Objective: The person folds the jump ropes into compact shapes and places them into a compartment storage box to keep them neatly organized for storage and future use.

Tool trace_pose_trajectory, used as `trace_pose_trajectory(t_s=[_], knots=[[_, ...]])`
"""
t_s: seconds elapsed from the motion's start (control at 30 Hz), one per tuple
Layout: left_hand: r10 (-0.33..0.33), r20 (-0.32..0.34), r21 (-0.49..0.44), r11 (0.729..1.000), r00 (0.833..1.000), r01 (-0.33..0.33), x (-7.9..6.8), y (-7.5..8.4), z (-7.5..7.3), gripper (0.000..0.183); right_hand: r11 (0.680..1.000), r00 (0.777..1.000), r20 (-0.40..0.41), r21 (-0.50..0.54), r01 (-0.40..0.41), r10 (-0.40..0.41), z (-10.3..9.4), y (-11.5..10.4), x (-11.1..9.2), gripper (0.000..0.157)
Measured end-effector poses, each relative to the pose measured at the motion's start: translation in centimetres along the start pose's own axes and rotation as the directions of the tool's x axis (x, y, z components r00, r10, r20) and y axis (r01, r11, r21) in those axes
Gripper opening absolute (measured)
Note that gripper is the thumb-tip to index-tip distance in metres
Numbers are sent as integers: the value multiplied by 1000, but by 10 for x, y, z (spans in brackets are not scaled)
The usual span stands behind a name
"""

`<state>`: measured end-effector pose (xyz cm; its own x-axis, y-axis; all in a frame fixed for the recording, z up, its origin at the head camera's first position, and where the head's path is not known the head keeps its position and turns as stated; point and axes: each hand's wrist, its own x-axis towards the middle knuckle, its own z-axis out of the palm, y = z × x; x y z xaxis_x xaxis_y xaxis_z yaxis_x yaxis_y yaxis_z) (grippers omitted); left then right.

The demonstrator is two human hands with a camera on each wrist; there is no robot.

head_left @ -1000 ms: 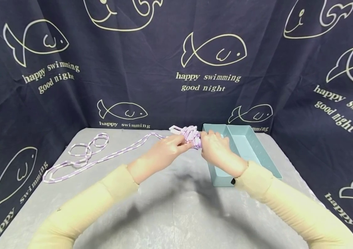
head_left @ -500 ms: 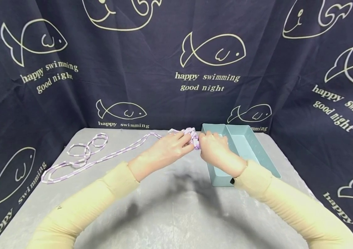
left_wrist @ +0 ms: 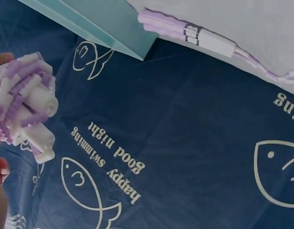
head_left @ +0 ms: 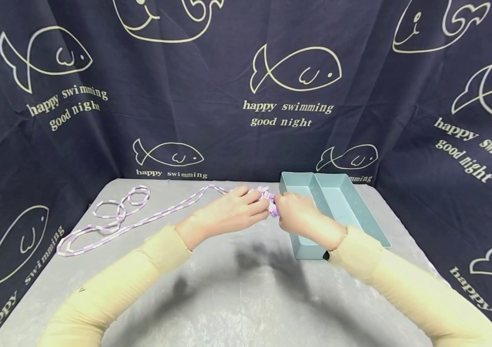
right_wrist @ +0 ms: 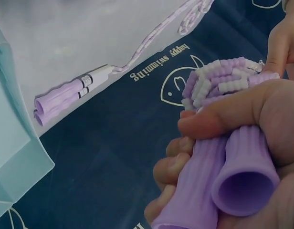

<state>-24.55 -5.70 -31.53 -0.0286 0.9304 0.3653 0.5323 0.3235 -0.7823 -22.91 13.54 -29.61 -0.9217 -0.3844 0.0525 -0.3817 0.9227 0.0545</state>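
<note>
A beaded purple-and-white jump rope is bunched up between the two hands, above the far part of the table. In the right wrist view, the right hand grips its two purple handles side by side, the thumb across them. The wound beaded cord forms a thick bundle beyond that thumb. The left hand holds this bundle from the other side, fingers over it; much of its grip is hidden. White handle ends stick out of the bundle in the left wrist view.
A second purple-and-white jump rope lies looped across the table's left side; its paired handles lie near the back edge. A two-compartment teal box stands right of the hands. Dark fish-printed cloth hangs around the table.
The left hand has moved from pinching the bundle's near side to lying over it, fingers covering more cord. The bundle has tipped lower; the right hand keeps its grip and shifts slightly.
</note>
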Motion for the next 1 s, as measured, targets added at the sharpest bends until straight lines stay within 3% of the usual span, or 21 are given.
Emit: trace_pose_trajectory(t_s=[0.27, 0.33, 0.43, 0.57, 0.67, 0.73, 0.83, 0.9, 1.0], knots=[[50, -9, -20, 999, 999, -51, -1, 2, -1, 22, 999, 998, 40, -6, 46, -45, -1, 0, -4, 13], [54, -53, -40, 998, 997, -56, -3, 3, 1, 22, 998, 996, 59, -3, 62, -62, -3, 0, -5, 14], [41, -181, -68, 996, 983, -54, -7, 2, 4, 19, 996, 993, 75, 18, 85, -86, -5, 2, -6, 16], [-49, -333, -197, 980, 942, -19, -10, 3, 3, 13, 994, 992, 70, 34, 99, -101, -9, 4, -6, 18], [-190, -343, -349, 935, 920, 63, -9, 6, 0, 10, 995, 993, 67, 40, 94, -96, -11, 5, -5, 19], [-323, -306, -466, 871, 896, 155, -6, 10, -4, 12, 995, 994, 60, 55, 83, -87, -11, 5, -5, 19], [-519, -196, -615, 726, 832, 308, 0, 15, -10, 16, 995, 997, 40, 71, 68, -71, -12, 5, -3, 18], [-628, -104, -707, 592, 772, 386, 3, 19, -13, 18, 995, 997, 32, 75, 61, -64, -12, 5, -3, 17], [-723, 43, -791, 397, 690, 465, 7, 23, -16, 19, 996, 998, 36, 77, 54, -57, -11, 6, -2, 17]])
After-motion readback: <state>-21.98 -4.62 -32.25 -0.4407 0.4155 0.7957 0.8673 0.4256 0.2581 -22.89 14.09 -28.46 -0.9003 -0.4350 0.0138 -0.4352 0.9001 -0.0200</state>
